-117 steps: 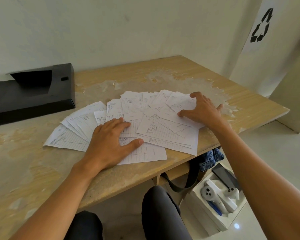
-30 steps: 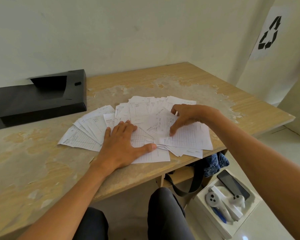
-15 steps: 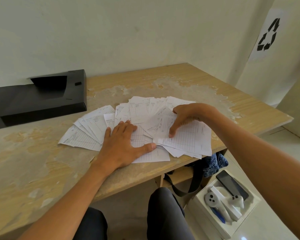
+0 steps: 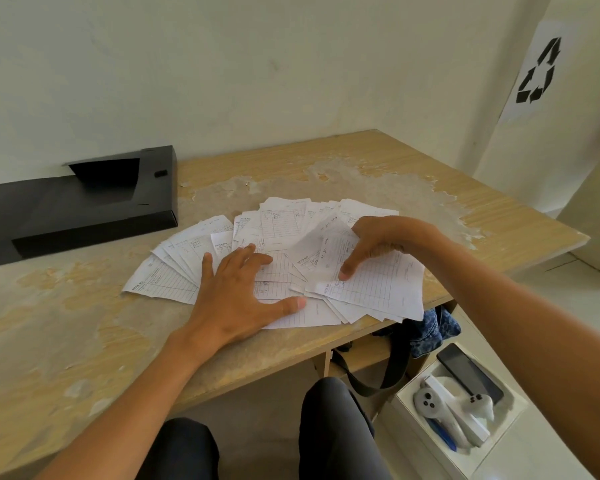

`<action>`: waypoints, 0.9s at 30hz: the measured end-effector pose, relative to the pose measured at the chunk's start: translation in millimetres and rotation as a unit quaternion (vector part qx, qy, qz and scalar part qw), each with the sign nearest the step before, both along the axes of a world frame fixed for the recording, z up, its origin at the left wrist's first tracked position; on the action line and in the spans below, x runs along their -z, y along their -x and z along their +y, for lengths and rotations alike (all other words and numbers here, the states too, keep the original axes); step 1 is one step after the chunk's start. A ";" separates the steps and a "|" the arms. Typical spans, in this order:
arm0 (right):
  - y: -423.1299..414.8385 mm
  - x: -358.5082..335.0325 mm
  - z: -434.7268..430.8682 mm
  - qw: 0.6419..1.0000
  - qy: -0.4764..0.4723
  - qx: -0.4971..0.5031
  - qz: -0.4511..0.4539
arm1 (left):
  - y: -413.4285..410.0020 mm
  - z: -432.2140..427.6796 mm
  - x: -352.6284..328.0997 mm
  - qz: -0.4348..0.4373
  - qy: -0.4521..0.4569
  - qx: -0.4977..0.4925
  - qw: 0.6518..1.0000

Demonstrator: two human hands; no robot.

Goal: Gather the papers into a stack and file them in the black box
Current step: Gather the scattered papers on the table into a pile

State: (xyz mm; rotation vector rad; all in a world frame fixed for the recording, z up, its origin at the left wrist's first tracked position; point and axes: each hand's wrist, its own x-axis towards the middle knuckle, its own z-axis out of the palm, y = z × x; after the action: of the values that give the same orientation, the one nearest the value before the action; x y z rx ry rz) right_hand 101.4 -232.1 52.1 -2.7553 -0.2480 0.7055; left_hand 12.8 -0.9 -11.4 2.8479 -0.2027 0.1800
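Observation:
Several white lined papers (image 4: pixel 174 275) lie fanned out across the middle of the worn wooden table (image 4: pixel 49 341). My left hand (image 4: pixel 236 296) lies flat on the fan's lower middle, fingers spread, pinning sheets down. My right hand (image 4: pixel 371 244) is curled over the right side of the fan, fingers bent, pressing a bunched group of sheets (image 4: pixel 378 289) that overlaps the others. The black box (image 4: pixel 84 206) lies open at the table's back left, apart from the papers.
The table's front edge runs just below the papers, and some sheets reach it. A blue bag (image 4: pixel 430 327) hangs under the table. On the floor at the right stands a white box (image 4: pixel 413 400) with controllers and a phone. My knees are below.
My right hand has dragged the right-hand sheets leftward and bunched them over the middle of the fan. My left hand has stayed flat on the papers.

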 end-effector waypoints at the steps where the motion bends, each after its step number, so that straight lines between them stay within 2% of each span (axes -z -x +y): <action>1: 0.4 0.6 -0.3 1.000 -0.001 0.000 -0.006 | 1.1 3.1 0.6 0.009 0.001 -0.002 1.000; 5: 1.6 3.8 1.8 0.999 0.000 -0.013 -0.030 | 5.4 6.8 4.1 0.039 0.021 -0.005 0.999; 27: 0.9 14.0 2.9 0.999 0.020 -0.026 -0.044 | 6.0 4.0 3.5 0.045 0.022 -0.013 0.999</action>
State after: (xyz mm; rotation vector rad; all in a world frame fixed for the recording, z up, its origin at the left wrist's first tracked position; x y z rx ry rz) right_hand 100.5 -229.3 38.1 -2.8301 -0.3291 0.6101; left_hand 6.8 3.1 -14.9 2.8088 -0.1427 0.0594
